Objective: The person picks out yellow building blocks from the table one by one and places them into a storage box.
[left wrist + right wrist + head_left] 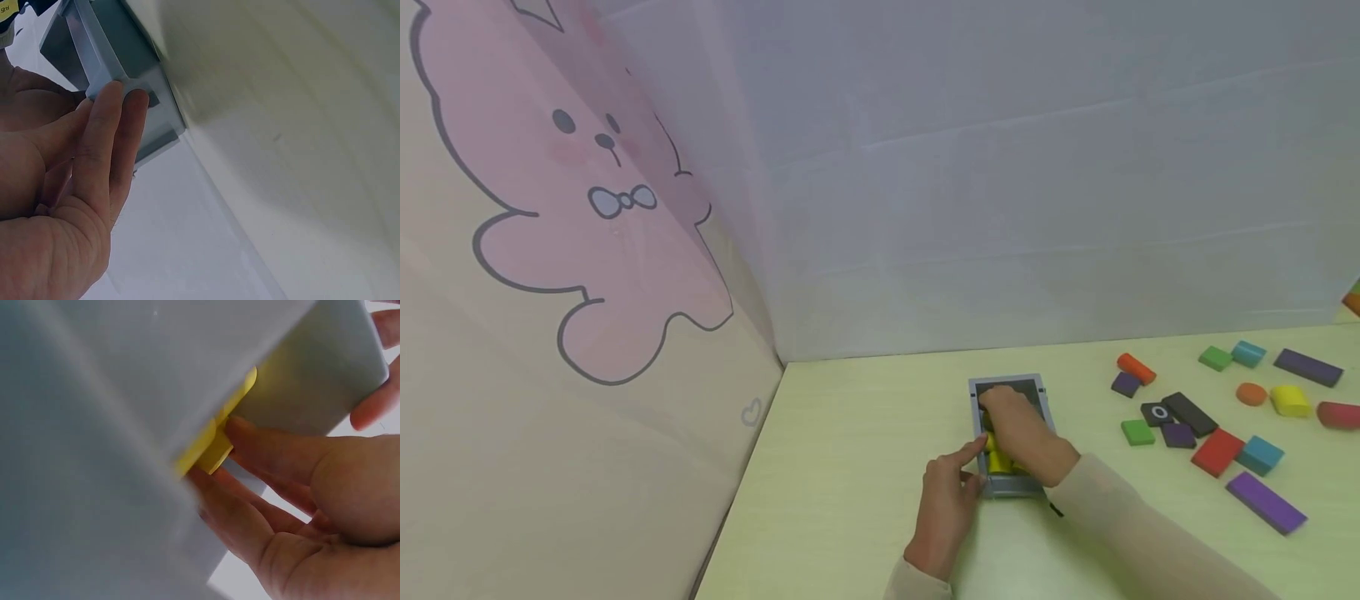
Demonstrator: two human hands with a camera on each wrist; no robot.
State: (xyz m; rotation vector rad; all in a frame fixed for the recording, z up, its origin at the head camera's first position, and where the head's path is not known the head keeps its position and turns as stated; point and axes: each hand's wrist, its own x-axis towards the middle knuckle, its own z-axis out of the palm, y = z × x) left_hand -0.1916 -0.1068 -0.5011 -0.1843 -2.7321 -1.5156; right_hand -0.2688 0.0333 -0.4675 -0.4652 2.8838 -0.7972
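Note:
A grey open-topped box (994, 487) stands on the table with several yellow blocks (998, 462) inside it. My right hand (1018, 429) reaches down into the box from the right. In the right wrist view its thumb and fingertips pinch a small yellow block (217, 450) beside other yellow pieces, partly hidden by the box wall. At the box's left side rests my left hand (949, 498), index fingertip on the rim and thumb by the near corner. The left wrist view shows straight fingers (99, 144) against the outside of the box.
Loose blocks lie to the right, among them a red block (1217, 452), a purple bar (1266, 502), a black bar (1190, 414), a blue block (1260, 455) and a yellow block (1290, 401). Hanging sheets (1000, 167) border the table behind and on the left.

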